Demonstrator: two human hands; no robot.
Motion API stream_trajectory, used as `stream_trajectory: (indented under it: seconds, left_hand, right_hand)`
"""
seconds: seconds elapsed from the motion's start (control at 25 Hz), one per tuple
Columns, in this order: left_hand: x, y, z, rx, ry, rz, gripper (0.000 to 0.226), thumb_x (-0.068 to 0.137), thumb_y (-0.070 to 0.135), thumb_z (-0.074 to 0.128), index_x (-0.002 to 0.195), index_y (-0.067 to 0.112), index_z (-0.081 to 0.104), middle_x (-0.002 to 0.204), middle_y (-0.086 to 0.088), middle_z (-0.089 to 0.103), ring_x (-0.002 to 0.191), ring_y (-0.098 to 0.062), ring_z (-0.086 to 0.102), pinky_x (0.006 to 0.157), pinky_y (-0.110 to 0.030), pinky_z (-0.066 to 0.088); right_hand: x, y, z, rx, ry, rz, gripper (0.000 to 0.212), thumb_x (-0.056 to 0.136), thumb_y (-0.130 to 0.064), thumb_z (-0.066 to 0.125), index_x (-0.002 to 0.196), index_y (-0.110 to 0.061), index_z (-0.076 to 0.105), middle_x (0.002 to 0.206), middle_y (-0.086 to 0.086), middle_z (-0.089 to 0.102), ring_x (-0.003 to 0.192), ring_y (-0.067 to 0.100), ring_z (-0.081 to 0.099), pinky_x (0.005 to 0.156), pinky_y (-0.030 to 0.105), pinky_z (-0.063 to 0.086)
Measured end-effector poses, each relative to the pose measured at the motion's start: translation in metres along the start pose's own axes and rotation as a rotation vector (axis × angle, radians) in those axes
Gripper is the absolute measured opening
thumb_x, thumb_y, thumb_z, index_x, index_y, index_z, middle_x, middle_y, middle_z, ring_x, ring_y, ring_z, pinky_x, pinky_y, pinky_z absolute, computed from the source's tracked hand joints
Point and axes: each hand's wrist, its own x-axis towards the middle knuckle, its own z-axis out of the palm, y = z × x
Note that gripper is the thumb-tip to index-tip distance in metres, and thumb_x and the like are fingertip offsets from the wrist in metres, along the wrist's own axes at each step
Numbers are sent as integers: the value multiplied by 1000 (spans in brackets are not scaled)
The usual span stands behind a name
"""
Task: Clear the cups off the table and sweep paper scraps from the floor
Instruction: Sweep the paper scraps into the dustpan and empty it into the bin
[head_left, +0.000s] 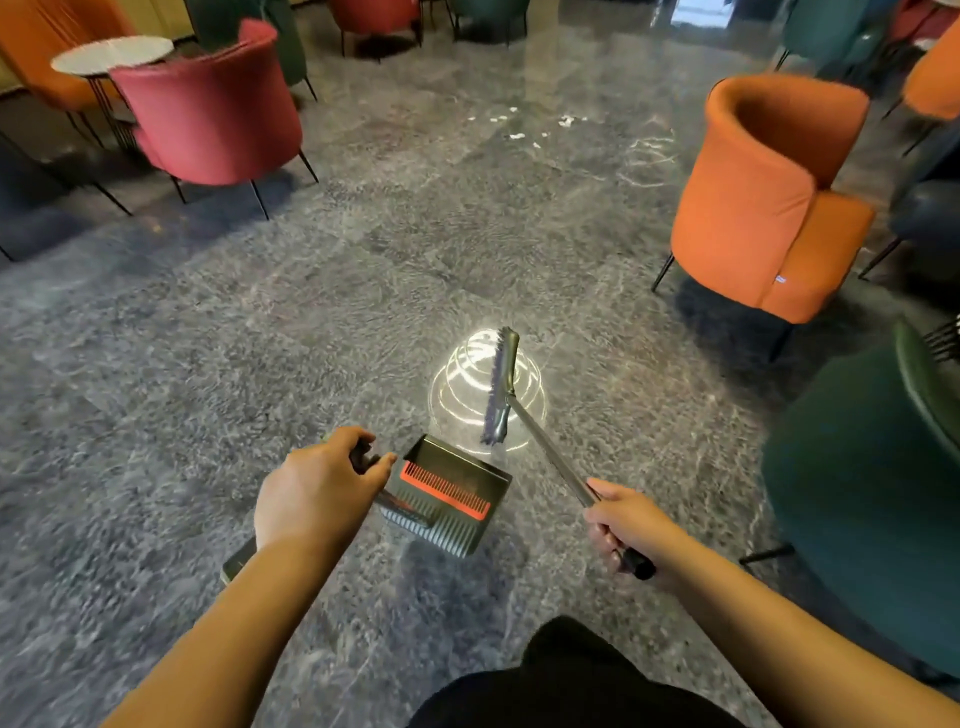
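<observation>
My left hand (317, 493) grips the handle of a grey dustpan (452, 493) with a red comb strip, held above the floor. My right hand (626, 525) grips the metal handle of a broom (501, 387), whose brush head hangs above the grey marble floor ahead of the dustpan. Several white paper scraps (519, 127) lie scattered on the floor far ahead, between the chairs. No cups are in view.
A red armchair (213, 104) and a small round white table (111, 54) stand at the left. An orange armchair (769, 197) stands at the right and a dark green chair (872, 493) at the near right. More chairs line the back.
</observation>
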Motion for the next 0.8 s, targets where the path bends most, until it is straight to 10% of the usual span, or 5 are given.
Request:
stream_trajectory:
  seconds: [0.64, 0.8]
  left_hand:
    - [457, 38, 44, -41, 83, -31, 33, 79, 52, 70, 104, 30, 68, 85, 2, 73, 77, -26, 68, 55, -26, 41]
    - [582, 31, 61, -68, 59, 11, 35, 82, 52, 67, 108, 29, 66, 88, 5, 73, 78, -21, 67, 54, -26, 46]
  right_hand:
    - [284, -378, 27, 6, 1, -54, 40, 94, -1, 36, 103, -38, 49, 52, -1, 37, 40, 8, 32, 40, 19, 23]
    - [363, -466, 46, 45, 0, -78, 42, 95, -1, 37, 119, -31, 52, 51, -1, 37, 38, 10, 32, 40, 19, 23]
